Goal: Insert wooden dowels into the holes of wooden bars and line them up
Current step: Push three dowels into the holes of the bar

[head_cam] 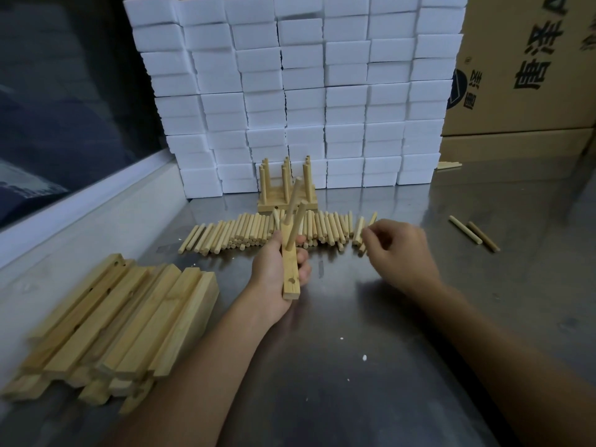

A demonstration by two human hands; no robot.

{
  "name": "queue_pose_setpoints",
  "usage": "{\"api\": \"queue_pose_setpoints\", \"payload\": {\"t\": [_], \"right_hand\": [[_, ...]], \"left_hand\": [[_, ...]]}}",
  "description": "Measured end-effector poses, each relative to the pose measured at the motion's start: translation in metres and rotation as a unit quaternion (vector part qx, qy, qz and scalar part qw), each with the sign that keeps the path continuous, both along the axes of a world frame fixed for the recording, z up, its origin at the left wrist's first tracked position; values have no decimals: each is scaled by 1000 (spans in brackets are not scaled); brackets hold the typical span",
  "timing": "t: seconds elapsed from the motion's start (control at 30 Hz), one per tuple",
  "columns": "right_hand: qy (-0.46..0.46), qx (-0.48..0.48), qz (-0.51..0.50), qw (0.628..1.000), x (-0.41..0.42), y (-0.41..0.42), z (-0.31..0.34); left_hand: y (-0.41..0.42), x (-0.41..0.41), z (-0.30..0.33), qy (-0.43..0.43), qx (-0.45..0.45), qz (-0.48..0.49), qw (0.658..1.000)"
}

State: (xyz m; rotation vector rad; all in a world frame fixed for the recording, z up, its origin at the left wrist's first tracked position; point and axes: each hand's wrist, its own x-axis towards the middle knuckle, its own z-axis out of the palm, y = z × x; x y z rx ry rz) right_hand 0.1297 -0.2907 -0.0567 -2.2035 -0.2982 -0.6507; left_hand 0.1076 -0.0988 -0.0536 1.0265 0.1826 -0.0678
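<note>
My left hand (274, 275) grips a wooden bar (291, 279) held upright-tilted over the metal table; two dowels (295, 217) stand in its upper holes and one open hole shows near its lower end. My right hand (398, 250) hovers with curled fingers at the right end of a row of loose dowels (251, 232) lying across the table, fingertips touching a dowel (361, 233) there. Behind the row stand finished bars with upright dowels (287, 188). A pile of unfilled wooden bars (122, 321) lies at the left.
A wall of stacked white foam blocks (300, 91) closes the back. Cardboard boxes (529, 69) stand at the back right. Two stray dowels (474, 233) lie on the steel table (354, 366) at the right. A raised ledge (80, 217) runs along the left.
</note>
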Motion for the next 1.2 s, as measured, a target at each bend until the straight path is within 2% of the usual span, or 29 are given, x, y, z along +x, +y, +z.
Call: {"api": "queue_pose_setpoints", "payload": {"t": [0.13,0.27,0.37,0.47,0.7,0.87,1.2], "right_hand": [[22,6,-114,993,10,-23,-5],[46,8,-169,984,14,-30,-9],[58,-47,-212,974,16,-30,-10],[133,-120,-243,953,16,-31,-9],[218,-137,-257,932,14,-30,-1],[242,-172,-218,930,12,-26,4],[126,-77,-132,980,11,-6,3]], "left_hand": [[3,0,0,-3,-18,-9,1000],[7,1,-2,-1,-45,-12,999],[9,2,-3,0,-66,-13,998],[10,4,-4,-1,-75,-15,997],[10,4,-4,0,-79,-16,997],[10,2,-4,-1,-78,-16,997],[9,2,-3,1,-77,-12,997]]}}
